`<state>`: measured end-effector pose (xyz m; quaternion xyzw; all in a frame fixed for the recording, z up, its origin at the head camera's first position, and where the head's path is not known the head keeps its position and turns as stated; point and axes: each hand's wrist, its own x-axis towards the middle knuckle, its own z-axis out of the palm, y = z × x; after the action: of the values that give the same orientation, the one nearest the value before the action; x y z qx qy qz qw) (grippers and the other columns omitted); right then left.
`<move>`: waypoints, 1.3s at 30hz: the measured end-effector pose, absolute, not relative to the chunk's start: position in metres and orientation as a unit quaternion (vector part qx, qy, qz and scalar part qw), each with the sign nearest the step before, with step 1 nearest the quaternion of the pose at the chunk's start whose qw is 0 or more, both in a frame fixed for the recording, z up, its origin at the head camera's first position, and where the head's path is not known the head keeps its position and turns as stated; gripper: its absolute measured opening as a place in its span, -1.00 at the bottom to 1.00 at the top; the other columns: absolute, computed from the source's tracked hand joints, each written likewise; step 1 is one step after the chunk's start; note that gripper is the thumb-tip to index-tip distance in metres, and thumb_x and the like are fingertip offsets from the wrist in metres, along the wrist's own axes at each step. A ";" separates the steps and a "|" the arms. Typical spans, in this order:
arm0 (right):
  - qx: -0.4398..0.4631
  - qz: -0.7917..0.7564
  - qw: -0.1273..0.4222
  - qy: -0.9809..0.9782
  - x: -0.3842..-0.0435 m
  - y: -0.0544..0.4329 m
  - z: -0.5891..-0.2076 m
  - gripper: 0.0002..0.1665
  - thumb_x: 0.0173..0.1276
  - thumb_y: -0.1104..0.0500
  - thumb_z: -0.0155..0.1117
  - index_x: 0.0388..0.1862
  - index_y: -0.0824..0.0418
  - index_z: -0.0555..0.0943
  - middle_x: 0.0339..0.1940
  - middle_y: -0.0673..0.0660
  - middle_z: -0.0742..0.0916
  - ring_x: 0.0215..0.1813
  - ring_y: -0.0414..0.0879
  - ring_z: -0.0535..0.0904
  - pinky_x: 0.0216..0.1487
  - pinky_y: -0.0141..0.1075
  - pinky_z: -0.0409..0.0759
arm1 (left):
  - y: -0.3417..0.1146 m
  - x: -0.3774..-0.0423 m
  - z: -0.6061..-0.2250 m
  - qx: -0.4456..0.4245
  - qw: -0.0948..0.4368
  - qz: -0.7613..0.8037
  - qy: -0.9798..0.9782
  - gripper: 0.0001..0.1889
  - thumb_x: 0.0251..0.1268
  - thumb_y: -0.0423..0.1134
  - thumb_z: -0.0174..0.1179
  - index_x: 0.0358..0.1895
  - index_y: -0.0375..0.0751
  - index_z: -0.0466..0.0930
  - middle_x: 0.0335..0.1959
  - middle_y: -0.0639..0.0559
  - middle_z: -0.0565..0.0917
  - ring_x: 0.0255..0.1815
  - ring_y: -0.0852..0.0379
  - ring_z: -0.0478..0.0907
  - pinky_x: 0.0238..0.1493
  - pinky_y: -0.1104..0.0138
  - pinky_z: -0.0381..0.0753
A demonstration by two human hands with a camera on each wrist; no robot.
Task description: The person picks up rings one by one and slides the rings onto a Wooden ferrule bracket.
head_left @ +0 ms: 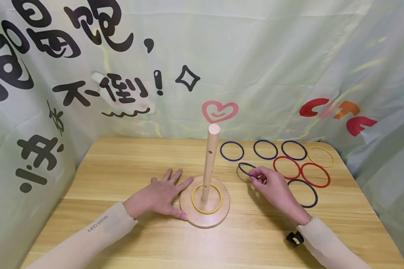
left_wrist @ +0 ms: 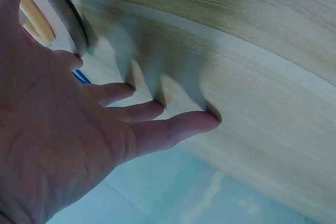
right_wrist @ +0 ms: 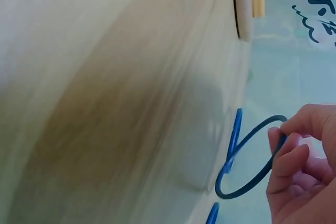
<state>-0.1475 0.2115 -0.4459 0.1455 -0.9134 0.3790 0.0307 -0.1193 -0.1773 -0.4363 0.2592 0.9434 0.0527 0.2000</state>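
Note:
My right hand (head_left: 272, 186) pinches a dark blue ring (head_left: 245, 169) between thumb and fingers, to the right of the post. In the right wrist view that ring (right_wrist: 247, 190) is tilted and held off the table. My left hand (head_left: 161, 192) lies with fingers spread at the left edge of a round wooden base (head_left: 205, 221), its thumb and a fingertip touching the rim. An upright wooden post (head_left: 209, 164) with small holes rises from this base. Around the post's foot lies a yellow ring (head_left: 207, 212). The left wrist view shows the palm (left_wrist: 58, 135) and straight fingers.
Several rings lie on the table's right side: blue rings such as one (head_left: 232, 160) behind the held ring, two red rings (head_left: 286, 177), (head_left: 314, 185) and a yellow ring (head_left: 332, 160). A printed curtain (head_left: 256, 56) hangs behind the wooden table (head_left: 121, 160).

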 end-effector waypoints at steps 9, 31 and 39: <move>0.205 0.378 0.115 -0.896 -0.136 0.208 -0.437 -0.80 0.46 0.38 0.51 -0.08 0.11 0.83 -0.28 -0.10 0.74 -0.35 -0.19 0.55 -0.38 -0.37 0.54 | -0.178 -0.117 -0.435 0.262 0.201 0.060 0.942 0.34 0.08 0.66 0.36 0.84 0.17 -0.06 0.77 -0.40 -0.04 0.68 -0.63 -0.05 0.16 -0.68 0.30; 0.329 0.365 0.190 -0.850 -0.106 0.192 -0.377 -0.65 0.38 0.47 0.53 -0.03 0.11 0.69 -0.31 -0.18 0.58 -0.39 -0.28 0.47 -0.40 -0.51 0.45 | -0.178 -0.120 -0.436 0.267 0.196 0.066 0.941 0.34 0.09 0.66 0.36 0.84 0.11 -0.04 0.75 -0.44 -0.01 0.66 -0.66 -0.02 0.11 -0.69 0.32; 0.328 0.389 0.209 -0.835 -0.095 0.192 -0.334 -0.60 0.34 0.56 0.49 0.00 0.17 0.70 -0.32 -0.17 0.62 -0.41 -0.28 0.49 -0.42 -0.50 0.49 | -0.177 -0.119 -0.435 0.265 0.201 0.067 0.941 0.35 0.09 0.66 0.36 0.84 0.11 -0.05 0.76 -0.43 -0.02 0.67 -0.65 -0.02 0.12 -0.69 0.33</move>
<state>-0.0946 0.1922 -0.3336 0.3281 -0.8352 0.3889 0.2087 -0.1190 -0.1773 -0.4349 0.2648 0.9407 0.0668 0.2014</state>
